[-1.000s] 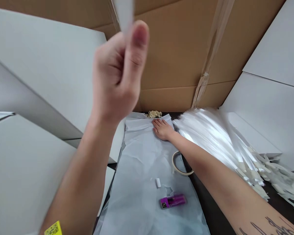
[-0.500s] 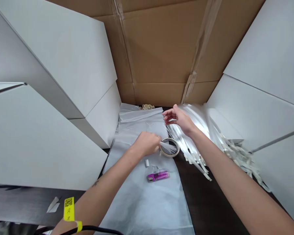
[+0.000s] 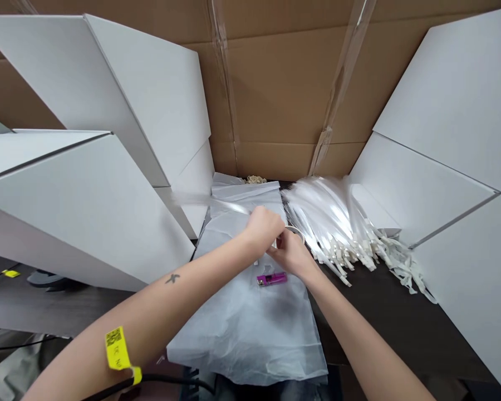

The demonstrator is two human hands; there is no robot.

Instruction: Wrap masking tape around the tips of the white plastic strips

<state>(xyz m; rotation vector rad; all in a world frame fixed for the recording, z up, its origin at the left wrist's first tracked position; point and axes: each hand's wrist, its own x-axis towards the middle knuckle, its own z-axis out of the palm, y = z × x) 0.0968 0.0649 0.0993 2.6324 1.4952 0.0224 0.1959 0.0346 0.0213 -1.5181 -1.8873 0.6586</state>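
Left hand (image 3: 263,227) and right hand (image 3: 293,255) close together over white tissue (image 3: 246,334)
Left pinches a blurred clear strip (image 3: 229,202); right half-curled, grip hidden, beside masking tape (image 3: 295,230), above a purple lighter (image 3: 271,279).

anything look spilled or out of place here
The glossy white strips look spilled: a loose heap fanned across the dark tabletop, ends tangled. The purple lighter also looks stray on the white sheet.

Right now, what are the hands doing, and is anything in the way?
Left hand gripping a thin white strip, blurred. Right hand close by, at a tape roll. Purple lighter just below them on a white sheet.
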